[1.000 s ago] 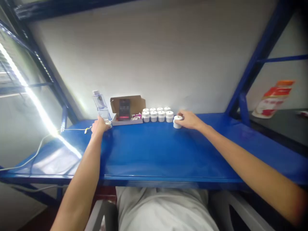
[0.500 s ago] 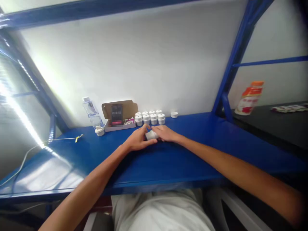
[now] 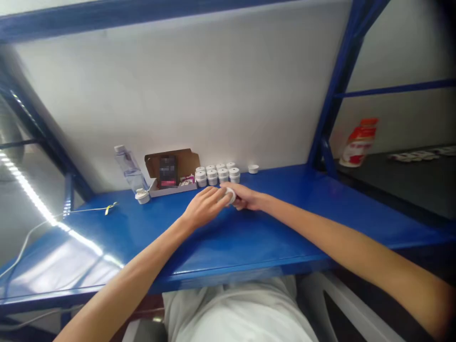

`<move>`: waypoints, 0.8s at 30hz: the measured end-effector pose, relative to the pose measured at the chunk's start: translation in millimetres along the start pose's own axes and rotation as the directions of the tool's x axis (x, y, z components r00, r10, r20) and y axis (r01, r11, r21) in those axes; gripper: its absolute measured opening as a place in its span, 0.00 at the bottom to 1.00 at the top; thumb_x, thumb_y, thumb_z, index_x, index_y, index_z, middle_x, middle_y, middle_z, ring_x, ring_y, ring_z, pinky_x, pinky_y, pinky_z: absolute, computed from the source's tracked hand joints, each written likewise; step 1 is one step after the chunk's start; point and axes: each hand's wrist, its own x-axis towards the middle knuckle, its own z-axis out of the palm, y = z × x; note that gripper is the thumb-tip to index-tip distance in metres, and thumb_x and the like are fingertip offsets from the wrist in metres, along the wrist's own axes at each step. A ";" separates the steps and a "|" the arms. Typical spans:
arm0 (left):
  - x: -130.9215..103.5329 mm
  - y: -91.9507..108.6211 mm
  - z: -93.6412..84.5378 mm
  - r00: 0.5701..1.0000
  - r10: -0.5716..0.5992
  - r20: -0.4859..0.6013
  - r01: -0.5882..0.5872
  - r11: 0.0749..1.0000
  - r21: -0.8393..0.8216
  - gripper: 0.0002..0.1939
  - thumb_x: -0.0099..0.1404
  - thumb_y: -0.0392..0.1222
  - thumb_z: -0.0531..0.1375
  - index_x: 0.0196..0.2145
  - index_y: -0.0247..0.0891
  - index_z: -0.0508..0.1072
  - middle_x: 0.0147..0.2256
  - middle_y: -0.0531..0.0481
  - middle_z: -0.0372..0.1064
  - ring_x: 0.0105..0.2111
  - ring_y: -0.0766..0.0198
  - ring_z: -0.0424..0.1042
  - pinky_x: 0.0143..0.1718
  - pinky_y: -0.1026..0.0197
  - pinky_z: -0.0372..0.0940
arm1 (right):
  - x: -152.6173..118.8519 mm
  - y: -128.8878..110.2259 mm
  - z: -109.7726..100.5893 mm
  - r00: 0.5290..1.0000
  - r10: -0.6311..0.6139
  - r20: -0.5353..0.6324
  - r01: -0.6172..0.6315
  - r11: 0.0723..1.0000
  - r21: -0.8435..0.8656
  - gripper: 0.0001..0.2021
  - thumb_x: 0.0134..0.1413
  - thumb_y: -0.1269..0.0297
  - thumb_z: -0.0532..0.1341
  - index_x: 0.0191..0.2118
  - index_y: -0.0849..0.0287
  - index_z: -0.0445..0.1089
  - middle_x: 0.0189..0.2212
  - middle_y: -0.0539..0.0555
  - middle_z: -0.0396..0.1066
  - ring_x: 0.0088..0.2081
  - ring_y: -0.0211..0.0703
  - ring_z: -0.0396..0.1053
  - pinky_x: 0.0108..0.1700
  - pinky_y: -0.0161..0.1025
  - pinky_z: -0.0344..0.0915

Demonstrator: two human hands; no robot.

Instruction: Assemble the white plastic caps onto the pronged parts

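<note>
Over the middle of the blue tabletop (image 3: 263, 242), both hands close on a small white round plastic piece (image 3: 231, 195). My right hand (image 3: 246, 196) grips it from the right, fingers curled under it. My left hand (image 3: 205, 205) comes from the left, back of the hand up, its fingertips closed on the near side of the piece. The fingers cover much of it, so its full shape is hidden. Just behind my hands stand several white round plastic units (image 3: 223, 175) in two rows. A white cup-like part (image 3: 253, 169) sits apart at their right.
An open cardboard box (image 3: 188, 161) holds a dark packet and small pink-and-white pieces. Left of it are a clear bottle (image 3: 131, 171) and a white fitting (image 3: 142, 196). A cable (image 3: 85, 209) lies at left. A red-and-white bottle (image 3: 358, 144) stands on the right-hand black surface (image 3: 392, 183).
My left hand has turned palm-down, its thumb no longer showing. The white piece has tilted and now shows a round end towards the left hand. The camera view has shifted slightly.
</note>
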 end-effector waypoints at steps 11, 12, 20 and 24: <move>0.1 -7.1 -21.5 0.989 -0.148 -0.027 0.150 0.963 0.223 0.09 0.71 0.42 0.56 0.47 0.37 0.69 0.42 0.41 0.70 0.38 0.56 0.73 0.39 0.58 0.66 | 1.6 3.1 15.0 0.966 -0.213 -0.146 0.240 0.951 0.196 0.17 0.68 0.50 0.58 0.34 0.59 0.69 0.21 0.49 0.69 0.19 0.33 0.61 0.17 0.28 0.57; -0.9 -8.8 -23.8 0.989 -0.144 -0.037 0.149 0.957 0.248 0.08 0.71 0.40 0.56 0.46 0.37 0.69 0.42 0.42 0.70 0.37 0.57 0.73 0.38 0.58 0.66 | 0.9 3.4 14.9 0.960 -0.242 -0.138 0.264 0.947 0.181 0.17 0.68 0.50 0.59 0.36 0.60 0.71 0.24 0.51 0.72 0.21 0.34 0.64 0.20 0.29 0.61; -5.0 -1.4 -20.7 1.000 0.002 0.013 -0.007 0.913 0.407 0.14 0.73 0.50 0.57 0.48 0.36 0.68 0.37 0.44 0.71 0.32 0.58 0.73 0.32 0.58 0.63 | 3.2 12.8 13.8 0.966 -0.242 -0.087 0.248 0.966 0.076 0.20 0.68 0.51 0.55 0.31 0.61 0.70 0.21 0.52 0.70 0.20 0.36 0.65 0.19 0.31 0.59; -0.9 12.1 -12.0 0.986 0.138 -0.091 -0.078 0.876 0.475 0.22 0.76 0.55 0.52 0.52 0.32 0.68 0.34 0.44 0.71 0.30 0.58 0.72 0.32 0.56 0.61 | -0.3 9.6 13.7 0.990 -0.137 0.038 0.133 0.987 0.086 0.21 0.68 0.50 0.54 0.28 0.59 0.64 0.16 0.47 0.62 0.14 0.31 0.54 0.14 0.28 0.46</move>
